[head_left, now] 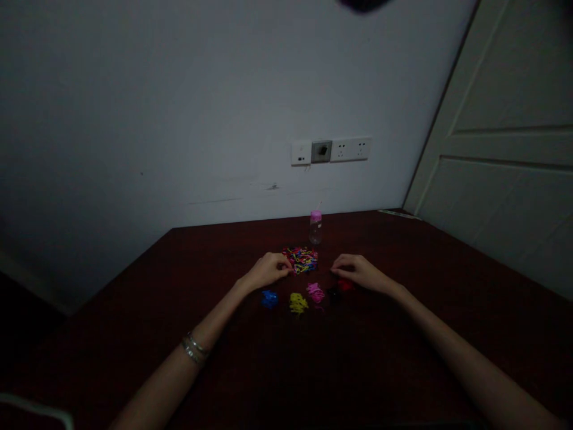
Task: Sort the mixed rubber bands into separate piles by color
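A mixed pile of small, thin, colourful loop-like pieces lies on the dark red table. At its left edge is my left hand, thumb and fingertips pinched by a pink piece; whether it grips that piece is unclear. To the right of the pile my right hand rests with fingers drawn together, and anything in them is too small to make out. Nearer to me lie sorted heaps: blue, yellow, pink, black and red, the red one just under my right hand.
Behind the mixed pile stands a clear bottle with a pink lid. A pale wall with sockets borders the table's far side. On the right is a white panelled door. The room is dim.
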The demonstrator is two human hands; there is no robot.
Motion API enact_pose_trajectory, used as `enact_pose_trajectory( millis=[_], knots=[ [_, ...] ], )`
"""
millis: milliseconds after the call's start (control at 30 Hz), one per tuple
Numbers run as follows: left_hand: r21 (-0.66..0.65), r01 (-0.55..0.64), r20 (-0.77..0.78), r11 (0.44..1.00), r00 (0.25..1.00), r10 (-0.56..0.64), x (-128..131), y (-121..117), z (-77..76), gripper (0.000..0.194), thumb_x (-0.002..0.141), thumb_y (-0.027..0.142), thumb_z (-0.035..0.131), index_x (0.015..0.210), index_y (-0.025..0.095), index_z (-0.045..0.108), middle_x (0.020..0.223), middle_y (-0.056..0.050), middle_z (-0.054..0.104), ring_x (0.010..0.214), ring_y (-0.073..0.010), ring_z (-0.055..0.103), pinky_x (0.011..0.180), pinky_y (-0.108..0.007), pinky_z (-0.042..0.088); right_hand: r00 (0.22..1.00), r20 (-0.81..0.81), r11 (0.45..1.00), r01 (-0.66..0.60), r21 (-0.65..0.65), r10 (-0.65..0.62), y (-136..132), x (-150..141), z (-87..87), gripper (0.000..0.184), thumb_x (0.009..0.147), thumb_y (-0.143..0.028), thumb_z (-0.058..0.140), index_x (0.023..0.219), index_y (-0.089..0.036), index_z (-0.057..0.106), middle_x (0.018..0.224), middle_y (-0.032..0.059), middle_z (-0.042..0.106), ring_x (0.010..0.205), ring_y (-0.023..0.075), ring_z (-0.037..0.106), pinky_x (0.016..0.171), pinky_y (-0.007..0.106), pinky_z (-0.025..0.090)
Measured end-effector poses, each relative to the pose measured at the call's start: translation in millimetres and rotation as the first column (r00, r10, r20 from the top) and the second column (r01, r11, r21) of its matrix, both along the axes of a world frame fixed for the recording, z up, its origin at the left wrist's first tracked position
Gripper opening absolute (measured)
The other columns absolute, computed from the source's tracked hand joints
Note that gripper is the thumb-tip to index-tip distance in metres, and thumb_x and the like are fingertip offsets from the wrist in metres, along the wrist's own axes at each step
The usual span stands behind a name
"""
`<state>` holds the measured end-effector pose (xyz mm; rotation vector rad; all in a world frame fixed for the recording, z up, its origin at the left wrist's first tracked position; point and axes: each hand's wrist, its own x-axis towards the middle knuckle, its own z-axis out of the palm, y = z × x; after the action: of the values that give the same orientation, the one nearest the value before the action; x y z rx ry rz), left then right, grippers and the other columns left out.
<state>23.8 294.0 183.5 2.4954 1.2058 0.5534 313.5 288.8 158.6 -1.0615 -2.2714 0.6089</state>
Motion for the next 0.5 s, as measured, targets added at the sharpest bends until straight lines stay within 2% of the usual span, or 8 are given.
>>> enact_pose_trajectory(
  millis=[100,167,300,500],
  knots=[
    [-0.033,0.163,-0.037,0.986,0.986,-0.164,22,-12,3.1,0.017,0.074,0.019,0.054,0.082,0.016,0.069,0.076,-0.002,0.065,0.067,-0.0116,0.055,0.061,-0.02,0.038,1.0,0.005,1.0,0.003,0.006,-0.003,2,2,-3.1,0.023,0.081,-0.034,0.051,0.084,-0.017,0.067,0.087,0.0068,0.064,0.079,0.0175,0.059,0.073,0.031,0.047],
    [-0.037,0.216,-0.07,0.976,0.973,-0.218,34,-17,3.0,0.017,0.073,0.016,0.054,0.081,0.016,0.069,0.073,-0.002,0.065,0.064,-0.0112,0.055,0.059,-0.02,0.037,1.0,0.006,1.0,0.015,0.012,-0.015,2,4,-4.3,0.023,0.081,-0.035,0.052,0.084,-0.017,0.067,0.087,0.0069,0.064,0.079,0.0177,0.059,0.073,0.031,0.047],
    [-0.042,0.231,-0.107,0.972,0.966,-0.235,45,-18,-0.8,0.019,0.071,0.011,0.052,0.079,0.015,0.069,0.072,-0.003,0.065,0.064,-0.0118,0.055,0.058,-0.02,0.036,0.999,0.009,0.999,0.034,0.013,-0.034,2,5,-3.8,0.023,0.08,-0.035,0.053,0.084,-0.018,0.067,0.088,0.0068,0.064,0.08,0.0178,0.059,0.074,0.031,0.047],
    [-0.098,0.232,-0.091,0.968,0.966,-0.241,44,-16,-4.6,0.021,0.07,0.01,0.053,0.08,0.015,0.069,0.072,-0.003,0.065,0.063,-0.0117,0.055,0.056,-0.019,0.035,0.999,-0.002,0.999,0.034,0.038,-0.034,1,6,-1.3,0.022,0.081,-0.034,0.052,0.083,-0.018,0.067,0.087,0.0064,0.064,0.079,0.0176,0.059,0.073,0.03,0.047]
  ],
)
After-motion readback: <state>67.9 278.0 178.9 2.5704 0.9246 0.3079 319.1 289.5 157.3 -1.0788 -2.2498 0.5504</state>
